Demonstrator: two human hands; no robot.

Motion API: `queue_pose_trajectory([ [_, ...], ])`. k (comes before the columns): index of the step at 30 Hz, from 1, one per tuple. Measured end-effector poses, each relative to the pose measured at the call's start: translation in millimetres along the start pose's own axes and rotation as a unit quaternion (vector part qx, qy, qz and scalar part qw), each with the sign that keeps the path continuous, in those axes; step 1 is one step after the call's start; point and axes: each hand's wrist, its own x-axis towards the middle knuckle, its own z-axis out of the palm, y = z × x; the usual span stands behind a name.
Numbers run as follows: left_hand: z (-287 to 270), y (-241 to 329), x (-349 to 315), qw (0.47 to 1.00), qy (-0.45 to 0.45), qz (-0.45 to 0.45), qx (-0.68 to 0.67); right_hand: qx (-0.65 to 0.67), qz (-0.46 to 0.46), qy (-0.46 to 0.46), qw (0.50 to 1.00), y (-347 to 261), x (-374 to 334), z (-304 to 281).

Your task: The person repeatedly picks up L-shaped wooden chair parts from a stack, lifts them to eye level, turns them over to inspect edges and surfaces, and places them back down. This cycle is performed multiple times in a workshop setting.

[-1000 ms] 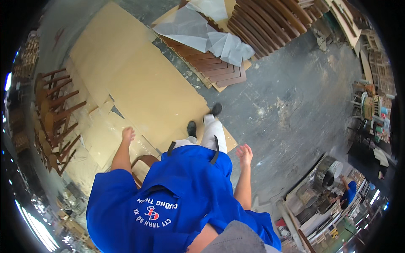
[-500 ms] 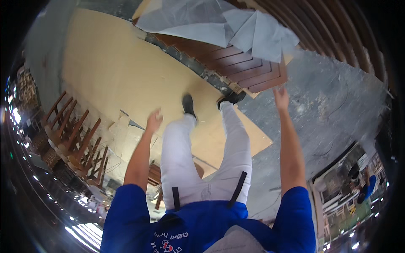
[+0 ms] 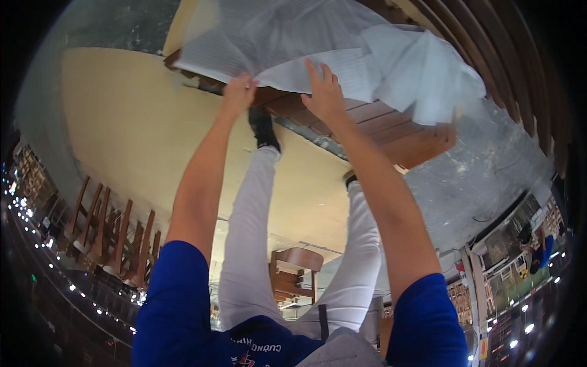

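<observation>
A thin white translucent packing sheet (image 3: 306,37) lies loosely over a stack of reddish-brown wooden pieces (image 3: 397,131), with its right end bunched in folds. My left hand (image 3: 238,95) is closed on the near edge of the sheet, towards the stack's left end. Close by on the right, my right hand (image 3: 325,95) is open, fingers spread, over the sheet's near border; whether it touches the sheet I cannot tell. Bare wood shows below the sheet's edge at the front and right. Most of the stack's top is hidden under the sheet.
I stand on a tan board (image 3: 140,128) laid on the grey floor (image 3: 489,165). Curved dark brown slats (image 3: 501,55) rise at the far right. Wooden chairs with legs up (image 3: 116,238) are at the left; another wooden chair (image 3: 296,263) is behind me. A person in blue (image 3: 541,254) is far right.
Both hands have moved forward and inward to the sheet, and my left hand has taken its edge. The sheet now reaches further right over the stack. I have stepped closer.
</observation>
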Motion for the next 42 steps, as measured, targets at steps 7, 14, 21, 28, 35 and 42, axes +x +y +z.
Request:
queue_pose_trajectory([
  [7, -91, 76, -51, 0.924, 0.009, 0.104, -0.369, 0.362, -0.145, -0.289, 0.874, -42, 31, 2],
  [14, -43, 199, -71, 0.716, -0.112, -0.200, -0.659, 0.748, 0.109, 0.039, 0.653, -14, -43, -70],
  [21, 12, 259, -22, 0.354, -0.337, -0.316, -0.813, 0.270, -0.095, -0.023, 0.958, 137, -112, -124],
  [28, 31, 211, -30, 0.507, -0.370, -0.238, -0.742, -0.076, 0.001, 0.375, 0.924, 372, -32, -211],
  [35, 85, 116, -75, 0.777, -0.170, -0.352, -0.494, -0.077, 0.261, 0.090, 0.958, 462, 44, -117],
  [42, 118, 80, -99, 0.851, -0.116, -0.293, -0.421, -0.167, 0.290, 0.150, 0.930, 529, 90, -105],
])
